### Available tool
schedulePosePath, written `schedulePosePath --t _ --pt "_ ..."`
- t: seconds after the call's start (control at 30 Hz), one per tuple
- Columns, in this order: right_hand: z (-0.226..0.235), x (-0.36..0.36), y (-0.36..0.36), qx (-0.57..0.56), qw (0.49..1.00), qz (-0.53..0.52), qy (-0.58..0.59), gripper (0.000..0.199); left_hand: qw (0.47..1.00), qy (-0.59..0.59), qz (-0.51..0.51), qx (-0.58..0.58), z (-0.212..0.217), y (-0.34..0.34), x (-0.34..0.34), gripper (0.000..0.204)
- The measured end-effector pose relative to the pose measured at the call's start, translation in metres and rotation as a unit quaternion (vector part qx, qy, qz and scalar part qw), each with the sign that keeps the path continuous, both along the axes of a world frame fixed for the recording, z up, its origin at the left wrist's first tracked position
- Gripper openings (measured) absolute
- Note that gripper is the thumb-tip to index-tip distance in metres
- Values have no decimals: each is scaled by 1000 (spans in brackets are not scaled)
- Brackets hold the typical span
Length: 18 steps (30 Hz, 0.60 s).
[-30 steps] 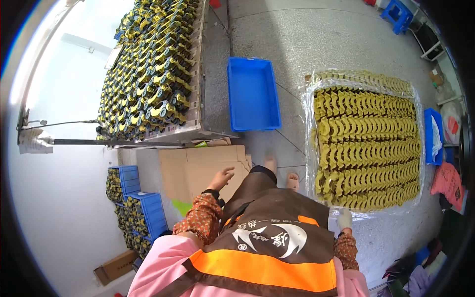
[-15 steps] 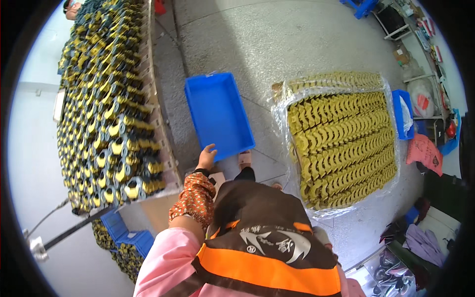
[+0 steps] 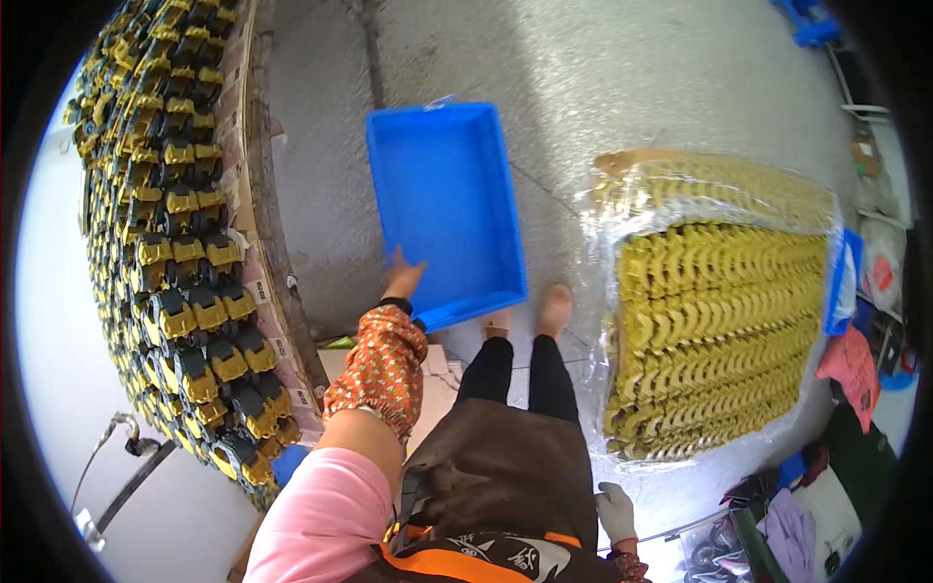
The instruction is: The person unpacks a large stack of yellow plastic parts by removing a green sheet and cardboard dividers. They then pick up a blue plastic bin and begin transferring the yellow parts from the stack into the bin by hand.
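Observation:
My left hand (image 3: 404, 277), bare, with an orange patterned sleeve cover (image 3: 377, 369), is at the near left rim of a blue plastic bin (image 3: 449, 209). Thumb and forefinger are spread at that rim, and nothing shows between them. Whether they touch the rim I cannot tell. Nothing lies inside the bin, whose near edge partly covers one of my feet. My right hand (image 3: 615, 512), in a white glove, hangs low beside the brown apron (image 3: 515, 437). Its fingers look loosely apart, and I see nothing in it.
Left of the bin, many yellow and dark grey toy-vehicle-like parts (image 3: 185, 253) stand in rows behind a cardboard edge (image 3: 262, 243). On the right is a plastic-wrapped stack of yellow curved parts (image 3: 714, 330). Another blue bin (image 3: 844, 282) and a pink bag (image 3: 851, 374) lie beyond it.
My left hand has moved forward along the bin's left rim, its fingers spreading. My right hand, mostly hidden before, has come into sight at my side. The view has shifted, showing more of my legs.

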State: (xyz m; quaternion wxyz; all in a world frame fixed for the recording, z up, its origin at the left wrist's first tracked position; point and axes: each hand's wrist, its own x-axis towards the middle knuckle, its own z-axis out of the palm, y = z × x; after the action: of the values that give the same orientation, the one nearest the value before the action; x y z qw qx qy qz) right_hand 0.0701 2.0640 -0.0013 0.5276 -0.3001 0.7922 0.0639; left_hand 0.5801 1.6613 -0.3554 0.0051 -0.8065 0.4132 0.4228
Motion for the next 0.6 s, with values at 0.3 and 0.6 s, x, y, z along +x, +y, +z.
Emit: schedulePosePath --t 0.3,0.6 --pt "-29 -16 -68 47 979 -190 -61 36 979 -174 31 -101 -32 -24 11 107" --pt "-54 -30 -62 71 974 -207 -58 35 988 -14 128 -85 -78 -11 86 65"
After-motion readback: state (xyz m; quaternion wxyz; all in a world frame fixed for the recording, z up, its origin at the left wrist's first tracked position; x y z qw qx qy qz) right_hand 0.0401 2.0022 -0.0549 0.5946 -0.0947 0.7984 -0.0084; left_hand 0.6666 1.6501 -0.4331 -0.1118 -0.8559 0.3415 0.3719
